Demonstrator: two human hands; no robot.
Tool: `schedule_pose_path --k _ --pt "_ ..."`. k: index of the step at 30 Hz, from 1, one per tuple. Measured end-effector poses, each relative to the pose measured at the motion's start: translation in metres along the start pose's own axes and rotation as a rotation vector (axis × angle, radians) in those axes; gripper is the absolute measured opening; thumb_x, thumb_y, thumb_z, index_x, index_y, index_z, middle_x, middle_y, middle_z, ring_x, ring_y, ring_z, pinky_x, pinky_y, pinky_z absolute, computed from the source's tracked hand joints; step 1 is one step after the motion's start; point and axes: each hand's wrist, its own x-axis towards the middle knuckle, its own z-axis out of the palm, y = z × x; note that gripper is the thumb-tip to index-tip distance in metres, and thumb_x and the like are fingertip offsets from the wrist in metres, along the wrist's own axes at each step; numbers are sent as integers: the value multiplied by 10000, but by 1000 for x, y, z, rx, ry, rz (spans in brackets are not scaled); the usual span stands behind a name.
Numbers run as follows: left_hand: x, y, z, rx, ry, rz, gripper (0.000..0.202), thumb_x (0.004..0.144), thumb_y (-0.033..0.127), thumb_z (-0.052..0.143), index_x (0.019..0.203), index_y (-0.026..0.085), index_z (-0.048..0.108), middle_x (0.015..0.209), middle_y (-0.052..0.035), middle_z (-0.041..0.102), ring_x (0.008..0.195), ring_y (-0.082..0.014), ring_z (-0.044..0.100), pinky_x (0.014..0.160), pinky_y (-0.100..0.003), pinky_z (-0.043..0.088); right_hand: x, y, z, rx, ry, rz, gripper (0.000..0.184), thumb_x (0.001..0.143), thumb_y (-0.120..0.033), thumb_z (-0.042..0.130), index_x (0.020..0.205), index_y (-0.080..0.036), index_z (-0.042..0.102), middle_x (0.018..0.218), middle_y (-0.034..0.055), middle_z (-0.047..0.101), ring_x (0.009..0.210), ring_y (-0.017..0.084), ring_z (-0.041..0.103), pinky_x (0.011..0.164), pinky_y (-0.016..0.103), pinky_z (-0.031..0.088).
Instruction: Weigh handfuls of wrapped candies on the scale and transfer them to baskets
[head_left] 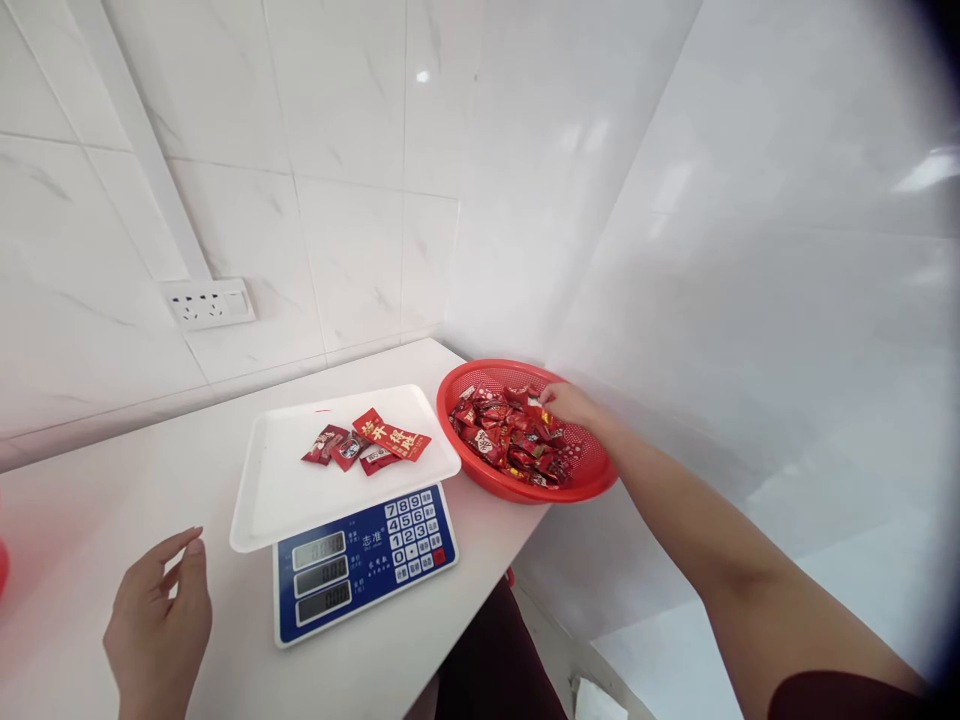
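My right hand (570,404) reaches into a red plastic basket (592,480) at the counter's right end; its fingers are curled among the red wrapped candies (510,435) heaped inside, and what they grip I cannot make out. A blue electronic scale (360,565) carries a white tray (270,490) holding several red candy packets (367,443). My left hand (157,625) hovers over the white counter left of the scale, fingers loosely apart and holding nothing.
The white counter (112,500) meets white tiled walls at the back and right. A wall socket strip (208,303) sits above the counter at left. A red object (3,565) shows at the far left edge. The counter's front edge runs just below the scale.
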Motion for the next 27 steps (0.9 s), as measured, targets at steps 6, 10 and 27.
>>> schedule_pose_path --k 6,10,27 --pt "0 2 4 -25 24 77 312 799 415 458 981 227 629 1099 -57 637 885 -244 632 752 -397 511 -23 -38 -25 423 -41 -96 125 741 -136 525 835 -195 583 742 -8 626 629 109 582 561 199 458" --pt "-1 -3 7 -121 61 151 314 807 415 455 974 209 623 1066 -63 634 944 -212 606 836 -367 498 -47 -97 -19 810 -253 -265 103 712 -151 599 806 -192 598 744 -15 604 614 94 567 529 192 462" --pt "-2 -10 6 -220 114 231 255 847 370 465 978 213 617 1041 -65 626 1006 -186 575 861 -349 499 -102 -171 13 257 -119 -709 345 857 -286 469 1167 -243 614 1227 48 616 1119 236 569 947 389 454"
